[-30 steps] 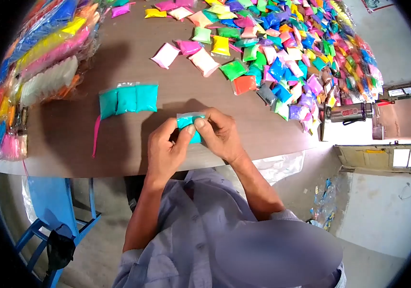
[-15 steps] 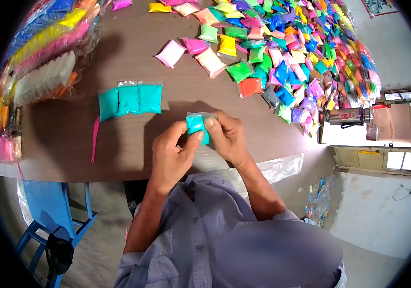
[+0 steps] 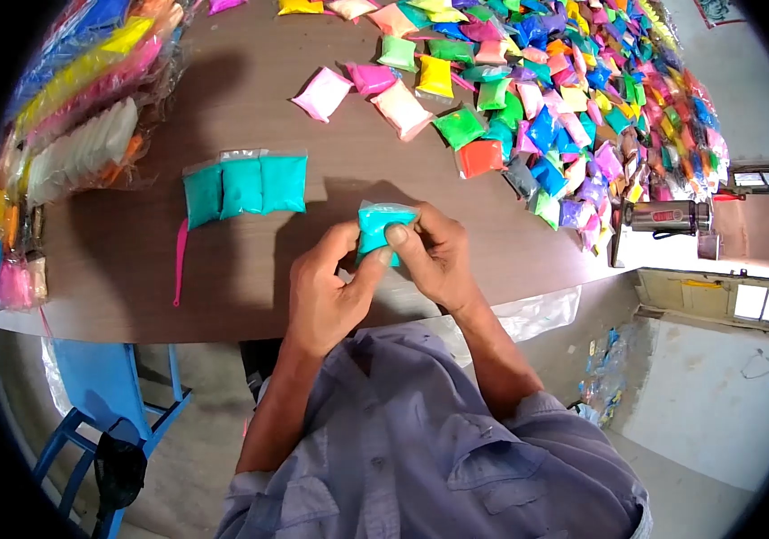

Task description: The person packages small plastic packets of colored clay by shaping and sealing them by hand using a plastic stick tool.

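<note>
Teal packet [image 3: 375, 230] between both hands' [image 3: 324, 292] fingers

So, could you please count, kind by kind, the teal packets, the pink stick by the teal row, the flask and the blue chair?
Teal packets: 4 (3 in a row, 1 held by left hand and right hand)
Pink stick: 1
Flask: 1
Blue chair: 1
Total: 7
</note>
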Tool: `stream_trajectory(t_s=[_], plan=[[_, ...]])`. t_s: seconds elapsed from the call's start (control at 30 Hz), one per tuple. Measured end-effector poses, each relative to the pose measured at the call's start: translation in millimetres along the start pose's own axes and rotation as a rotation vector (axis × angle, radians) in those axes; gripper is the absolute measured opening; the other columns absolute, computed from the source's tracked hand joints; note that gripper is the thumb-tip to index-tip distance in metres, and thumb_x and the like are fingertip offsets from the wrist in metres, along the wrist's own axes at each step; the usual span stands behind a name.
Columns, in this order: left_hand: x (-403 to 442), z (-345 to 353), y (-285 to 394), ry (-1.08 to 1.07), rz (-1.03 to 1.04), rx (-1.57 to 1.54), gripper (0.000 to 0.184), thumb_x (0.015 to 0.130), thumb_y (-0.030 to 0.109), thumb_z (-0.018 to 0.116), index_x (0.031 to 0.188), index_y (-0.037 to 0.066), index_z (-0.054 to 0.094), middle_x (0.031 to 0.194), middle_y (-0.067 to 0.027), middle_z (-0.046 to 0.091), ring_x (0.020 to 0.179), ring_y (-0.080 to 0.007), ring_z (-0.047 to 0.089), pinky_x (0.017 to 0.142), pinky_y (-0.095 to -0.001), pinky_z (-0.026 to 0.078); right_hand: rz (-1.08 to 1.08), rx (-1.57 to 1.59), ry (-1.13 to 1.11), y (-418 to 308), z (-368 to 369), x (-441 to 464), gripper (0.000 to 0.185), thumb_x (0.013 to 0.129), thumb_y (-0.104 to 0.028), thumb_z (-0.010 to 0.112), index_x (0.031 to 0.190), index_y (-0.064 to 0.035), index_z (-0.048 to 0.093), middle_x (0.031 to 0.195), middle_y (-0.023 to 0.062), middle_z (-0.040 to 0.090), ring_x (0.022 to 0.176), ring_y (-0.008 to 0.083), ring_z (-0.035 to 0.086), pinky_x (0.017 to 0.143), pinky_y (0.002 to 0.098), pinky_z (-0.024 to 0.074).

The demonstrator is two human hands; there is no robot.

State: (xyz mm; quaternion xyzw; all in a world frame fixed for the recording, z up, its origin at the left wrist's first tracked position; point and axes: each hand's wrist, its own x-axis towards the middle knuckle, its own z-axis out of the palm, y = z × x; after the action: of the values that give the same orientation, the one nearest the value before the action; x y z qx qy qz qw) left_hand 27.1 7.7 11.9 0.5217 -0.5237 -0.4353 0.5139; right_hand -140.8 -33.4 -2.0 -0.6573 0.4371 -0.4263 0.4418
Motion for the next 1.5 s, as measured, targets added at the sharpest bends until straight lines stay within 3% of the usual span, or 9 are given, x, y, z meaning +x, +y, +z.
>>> stream_trajectory(t_s=[0.1, 0.2, 0.3, 0.6, 0.67, 0.77, 0.83, 0.97, 1.5], plan=[[0, 1, -4, -0.002, 0.01, -0.034, 0.024, 0.091, 0.007, 0.073, 0.114, 0.001, 0.068, 0.091, -0.0082, 0.072, 0.075, -0.0121, 0.064, 0.069, -0.0283, 0.052, 0.073, 0.072, 0.027, 5, -3, -2, 0.029, 0.1, -0.022, 0.069, 0.083, -0.0011, 0.058, 0.067, 0.0007, 0.048, 0.065, 0.0079, 0.043, 0.055, 0.0285, 0.0378], [-1, 3, -9, 0.028, 0.004, -0.063, 0.023, 0.093, 0.007, 0.071, 0.114, -0.001, 0.067, 0.092, -0.0071, 0.073, 0.076, -0.0103, 0.063, 0.07, -0.0275, 0.052, 0.086, 0.074, 0.009, 8, -4, -3, 0.023, 0.103, -0.023, 0.065, 0.097, -0.0002, 0.063, 0.08, -0.0045, 0.055, 0.075, 0.0037, 0.046, 0.063, 0.0231, 0.0401], [-4, 0, -14, 0.028, -0.017, -0.05, 0.023, 0.094, 0.007, 0.071, 0.115, -0.002, 0.066, 0.091, -0.0064, 0.072, 0.077, -0.0087, 0.062, 0.07, -0.0268, 0.052, 0.047, 0.046, 0.051, 4, 0, 0, 0.026, 0.1, -0.021, 0.069, 0.085, -0.0015, 0.059, 0.068, -0.0011, 0.049, 0.066, 0.0067, 0.043, 0.055, 0.0282, 0.0381], [0, 6, -7, 0.04, -0.038, -0.102, 0.018, 0.096, 0.009, 0.071, 0.11, -0.001, 0.067, 0.08, -0.0007, 0.067, 0.071, -0.0042, 0.055, 0.064, -0.023, 0.047, 0.086, 0.198, 0.015, 3, -7, -3, 0.019, 0.098, -0.019, 0.071, 0.102, -0.0009, 0.068, 0.077, 0.0039, 0.06, 0.07, 0.009, 0.052, 0.06, 0.0271, 0.0431], [-1, 2, -11, -0.011, -0.079, -0.047, 0.018, 0.096, 0.009, 0.071, 0.11, -0.001, 0.067, 0.08, -0.0002, 0.066, 0.071, -0.004, 0.054, 0.063, -0.0229, 0.046, 0.057, 0.14, -0.036, 1, -8, -2, 0.019, 0.102, -0.018, 0.066, 0.105, 0.0003, 0.066, 0.076, -0.0047, 0.057, 0.07, 0.0023, 0.047, 0.06, 0.0217, 0.0391], [-4, 2, -16, 0.008, -0.035, 0.038, 0.019, 0.097, 0.01, 0.07, 0.113, 0.0, 0.068, 0.079, 0.0007, 0.065, 0.072, -0.0036, 0.052, 0.064, -0.0225, 0.046, 0.087, 0.106, -0.014, -5, -8, -1, 0.014, 0.098, -0.013, 0.07, 0.1, 0.0002, 0.069, 0.079, 0.0031, 0.062, 0.074, 0.0084, 0.054, 0.063, 0.0273, 0.0453], [-5, 3, -14, -0.002, -0.091, 0.029, 0.018, 0.099, 0.007, 0.066, 0.115, -0.002, 0.067, 0.095, -0.002, 0.071, 0.086, -0.0054, 0.059, 0.077, -0.0238, 0.05, 0.088, 0.143, -0.01, -5, -10, 0, 0.014, 0.097, -0.013, 0.07, 0.101, 0.0005, 0.069, 0.079, 0.0034, 0.062, 0.074, 0.0084, 0.055, 0.064, 0.0271, 0.0456], [-1, 10, -13, 0.072, -0.052, -0.102, 0.023, 0.092, 0.012, 0.075, 0.11, 0.0, 0.069, 0.087, -0.005, 0.072, 0.081, -0.0088, 0.064, 0.072, -0.0268, 0.051, 0.095, 0.214, -0.028, -4, -10, -2, 0.015, 0.097, -0.013, 0.071, 0.101, 0.0013, 0.069, 0.079, 0.0039, 0.063, 0.073, 0.0081, 0.055, 0.064, 0.0268, 0.046], [0, 1, -4, 0.035, -0.16, -0.004, 0.018, 0.094, 0.018, 0.073, 0.102, 0.001, 0.072, 0.083, -0.0032, 0.07, 0.077, -0.0079, 0.061, 0.069, -0.0272, 0.05, -0.057, 0.071, -0.058, 6, -10, 0, 0.011, 0.095, -0.01, 0.073, 0.096, -0.0001, 0.068, 0.078, -0.0004, 0.06, 0.065, 0.0056, 0.047, 0.056, 0.0253, 0.0379]])
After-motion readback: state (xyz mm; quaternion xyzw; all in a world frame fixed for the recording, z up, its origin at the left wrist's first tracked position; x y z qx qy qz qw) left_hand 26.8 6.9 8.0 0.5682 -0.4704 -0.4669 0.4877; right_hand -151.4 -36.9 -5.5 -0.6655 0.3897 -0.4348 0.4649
